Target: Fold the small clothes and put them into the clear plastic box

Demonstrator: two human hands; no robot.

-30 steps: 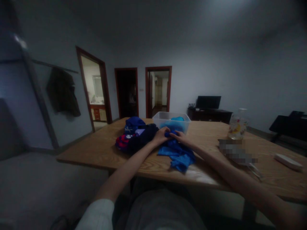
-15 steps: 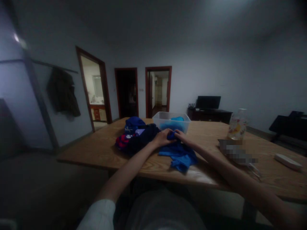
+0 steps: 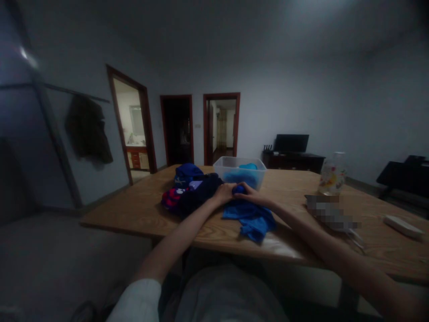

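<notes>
Between my hands sits a small, rounded bundle of dark blue cloth. My left hand is closed around its left side, while the fingers of my right hand curl over it from the right. Just below, a brighter blue piece of clothing lies crumpled on the table. Whether it joins the bundle cannot be made out. Directly behind my hands stands a clear plastic box, with light blue cloth inside. To the left is a pile of dark clothes.
The wooden table bears a blue cap-like item and a red-and-purple patterned cloth at left. On the right are a glass jug, a blurred-out packet and a white elongated object.
My fingers have shifted around the dark blue cloth, which now shows as a rounder, more compact bundle. My right hand has turned and lies lower over it.
</notes>
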